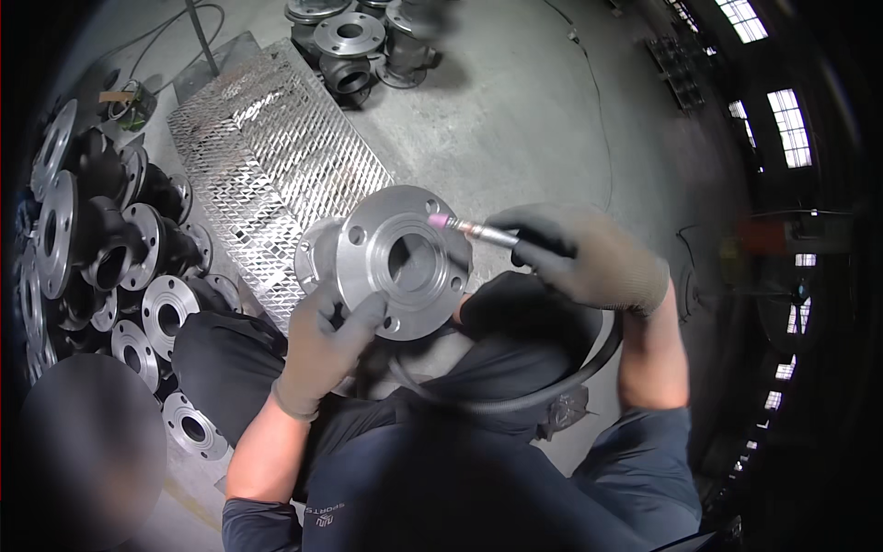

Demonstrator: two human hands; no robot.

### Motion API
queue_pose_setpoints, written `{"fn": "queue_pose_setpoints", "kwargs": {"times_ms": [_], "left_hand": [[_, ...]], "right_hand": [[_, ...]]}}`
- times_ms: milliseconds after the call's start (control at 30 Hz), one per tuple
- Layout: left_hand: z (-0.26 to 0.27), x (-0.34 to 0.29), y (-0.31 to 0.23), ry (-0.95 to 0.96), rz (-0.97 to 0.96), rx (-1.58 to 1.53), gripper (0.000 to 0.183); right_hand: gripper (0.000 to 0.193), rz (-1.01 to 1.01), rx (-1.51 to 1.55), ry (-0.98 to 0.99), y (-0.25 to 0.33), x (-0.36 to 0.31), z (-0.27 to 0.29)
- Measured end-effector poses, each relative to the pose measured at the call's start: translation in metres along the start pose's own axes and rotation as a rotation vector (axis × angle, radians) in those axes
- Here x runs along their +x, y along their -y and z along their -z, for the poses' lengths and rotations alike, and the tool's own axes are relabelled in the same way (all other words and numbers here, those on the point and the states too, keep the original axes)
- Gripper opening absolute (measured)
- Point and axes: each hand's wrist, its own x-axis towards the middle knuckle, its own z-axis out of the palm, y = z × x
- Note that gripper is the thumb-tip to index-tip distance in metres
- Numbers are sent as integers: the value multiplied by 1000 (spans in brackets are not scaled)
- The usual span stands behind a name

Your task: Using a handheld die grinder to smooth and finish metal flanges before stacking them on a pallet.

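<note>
A grey metal valve body (355, 267) is in front of me, its round flange facing up, with bolt holes and a wide central bore. My left hand (333, 342), in a grey work glove, is closed on the near left rim, thumb on the flange face. My right hand (589, 256), also gloved, is wrapped round a die grinder (492, 235) with a pink grinding tip. That tip is beside the bolt hole at the flange's far right; whether it touches the metal I cannot tell.
A shiny tread-plate platform (276, 156) lies beyond the valve body. Several valve bodies (147, 244) are piled at the left, and more flanged castings (349, 35) stand on the floor at the far side. A black hose (515, 402) loops across my lap.
</note>
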Motion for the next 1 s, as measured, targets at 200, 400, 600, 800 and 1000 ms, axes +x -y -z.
{"fn": "queue_pose_setpoints", "kwargs": {"times_ms": [200, 400, 600, 800, 1000], "left_hand": [[33, 4, -3, -213, 48, -64, 31], [37, -26, -9, -264, 268, 252, 36], [-18, -26, -27, -397, -662, 1338, 58], [-69, 36, -16, -101, -338, 1739, 102], [-67, 51, -25, 31, -231, 1538, 121]], "right_hand": [[51, -323, 458, -408, -44, 27, -90], [44, -190, 812, -382, -41, 81, -146], [40, -80, 834, -448, -49, 90, -158], [39, -95, 772, -478, -53, 79, -160], [30, -151, 851, -520, -48, 59, -169]]}}
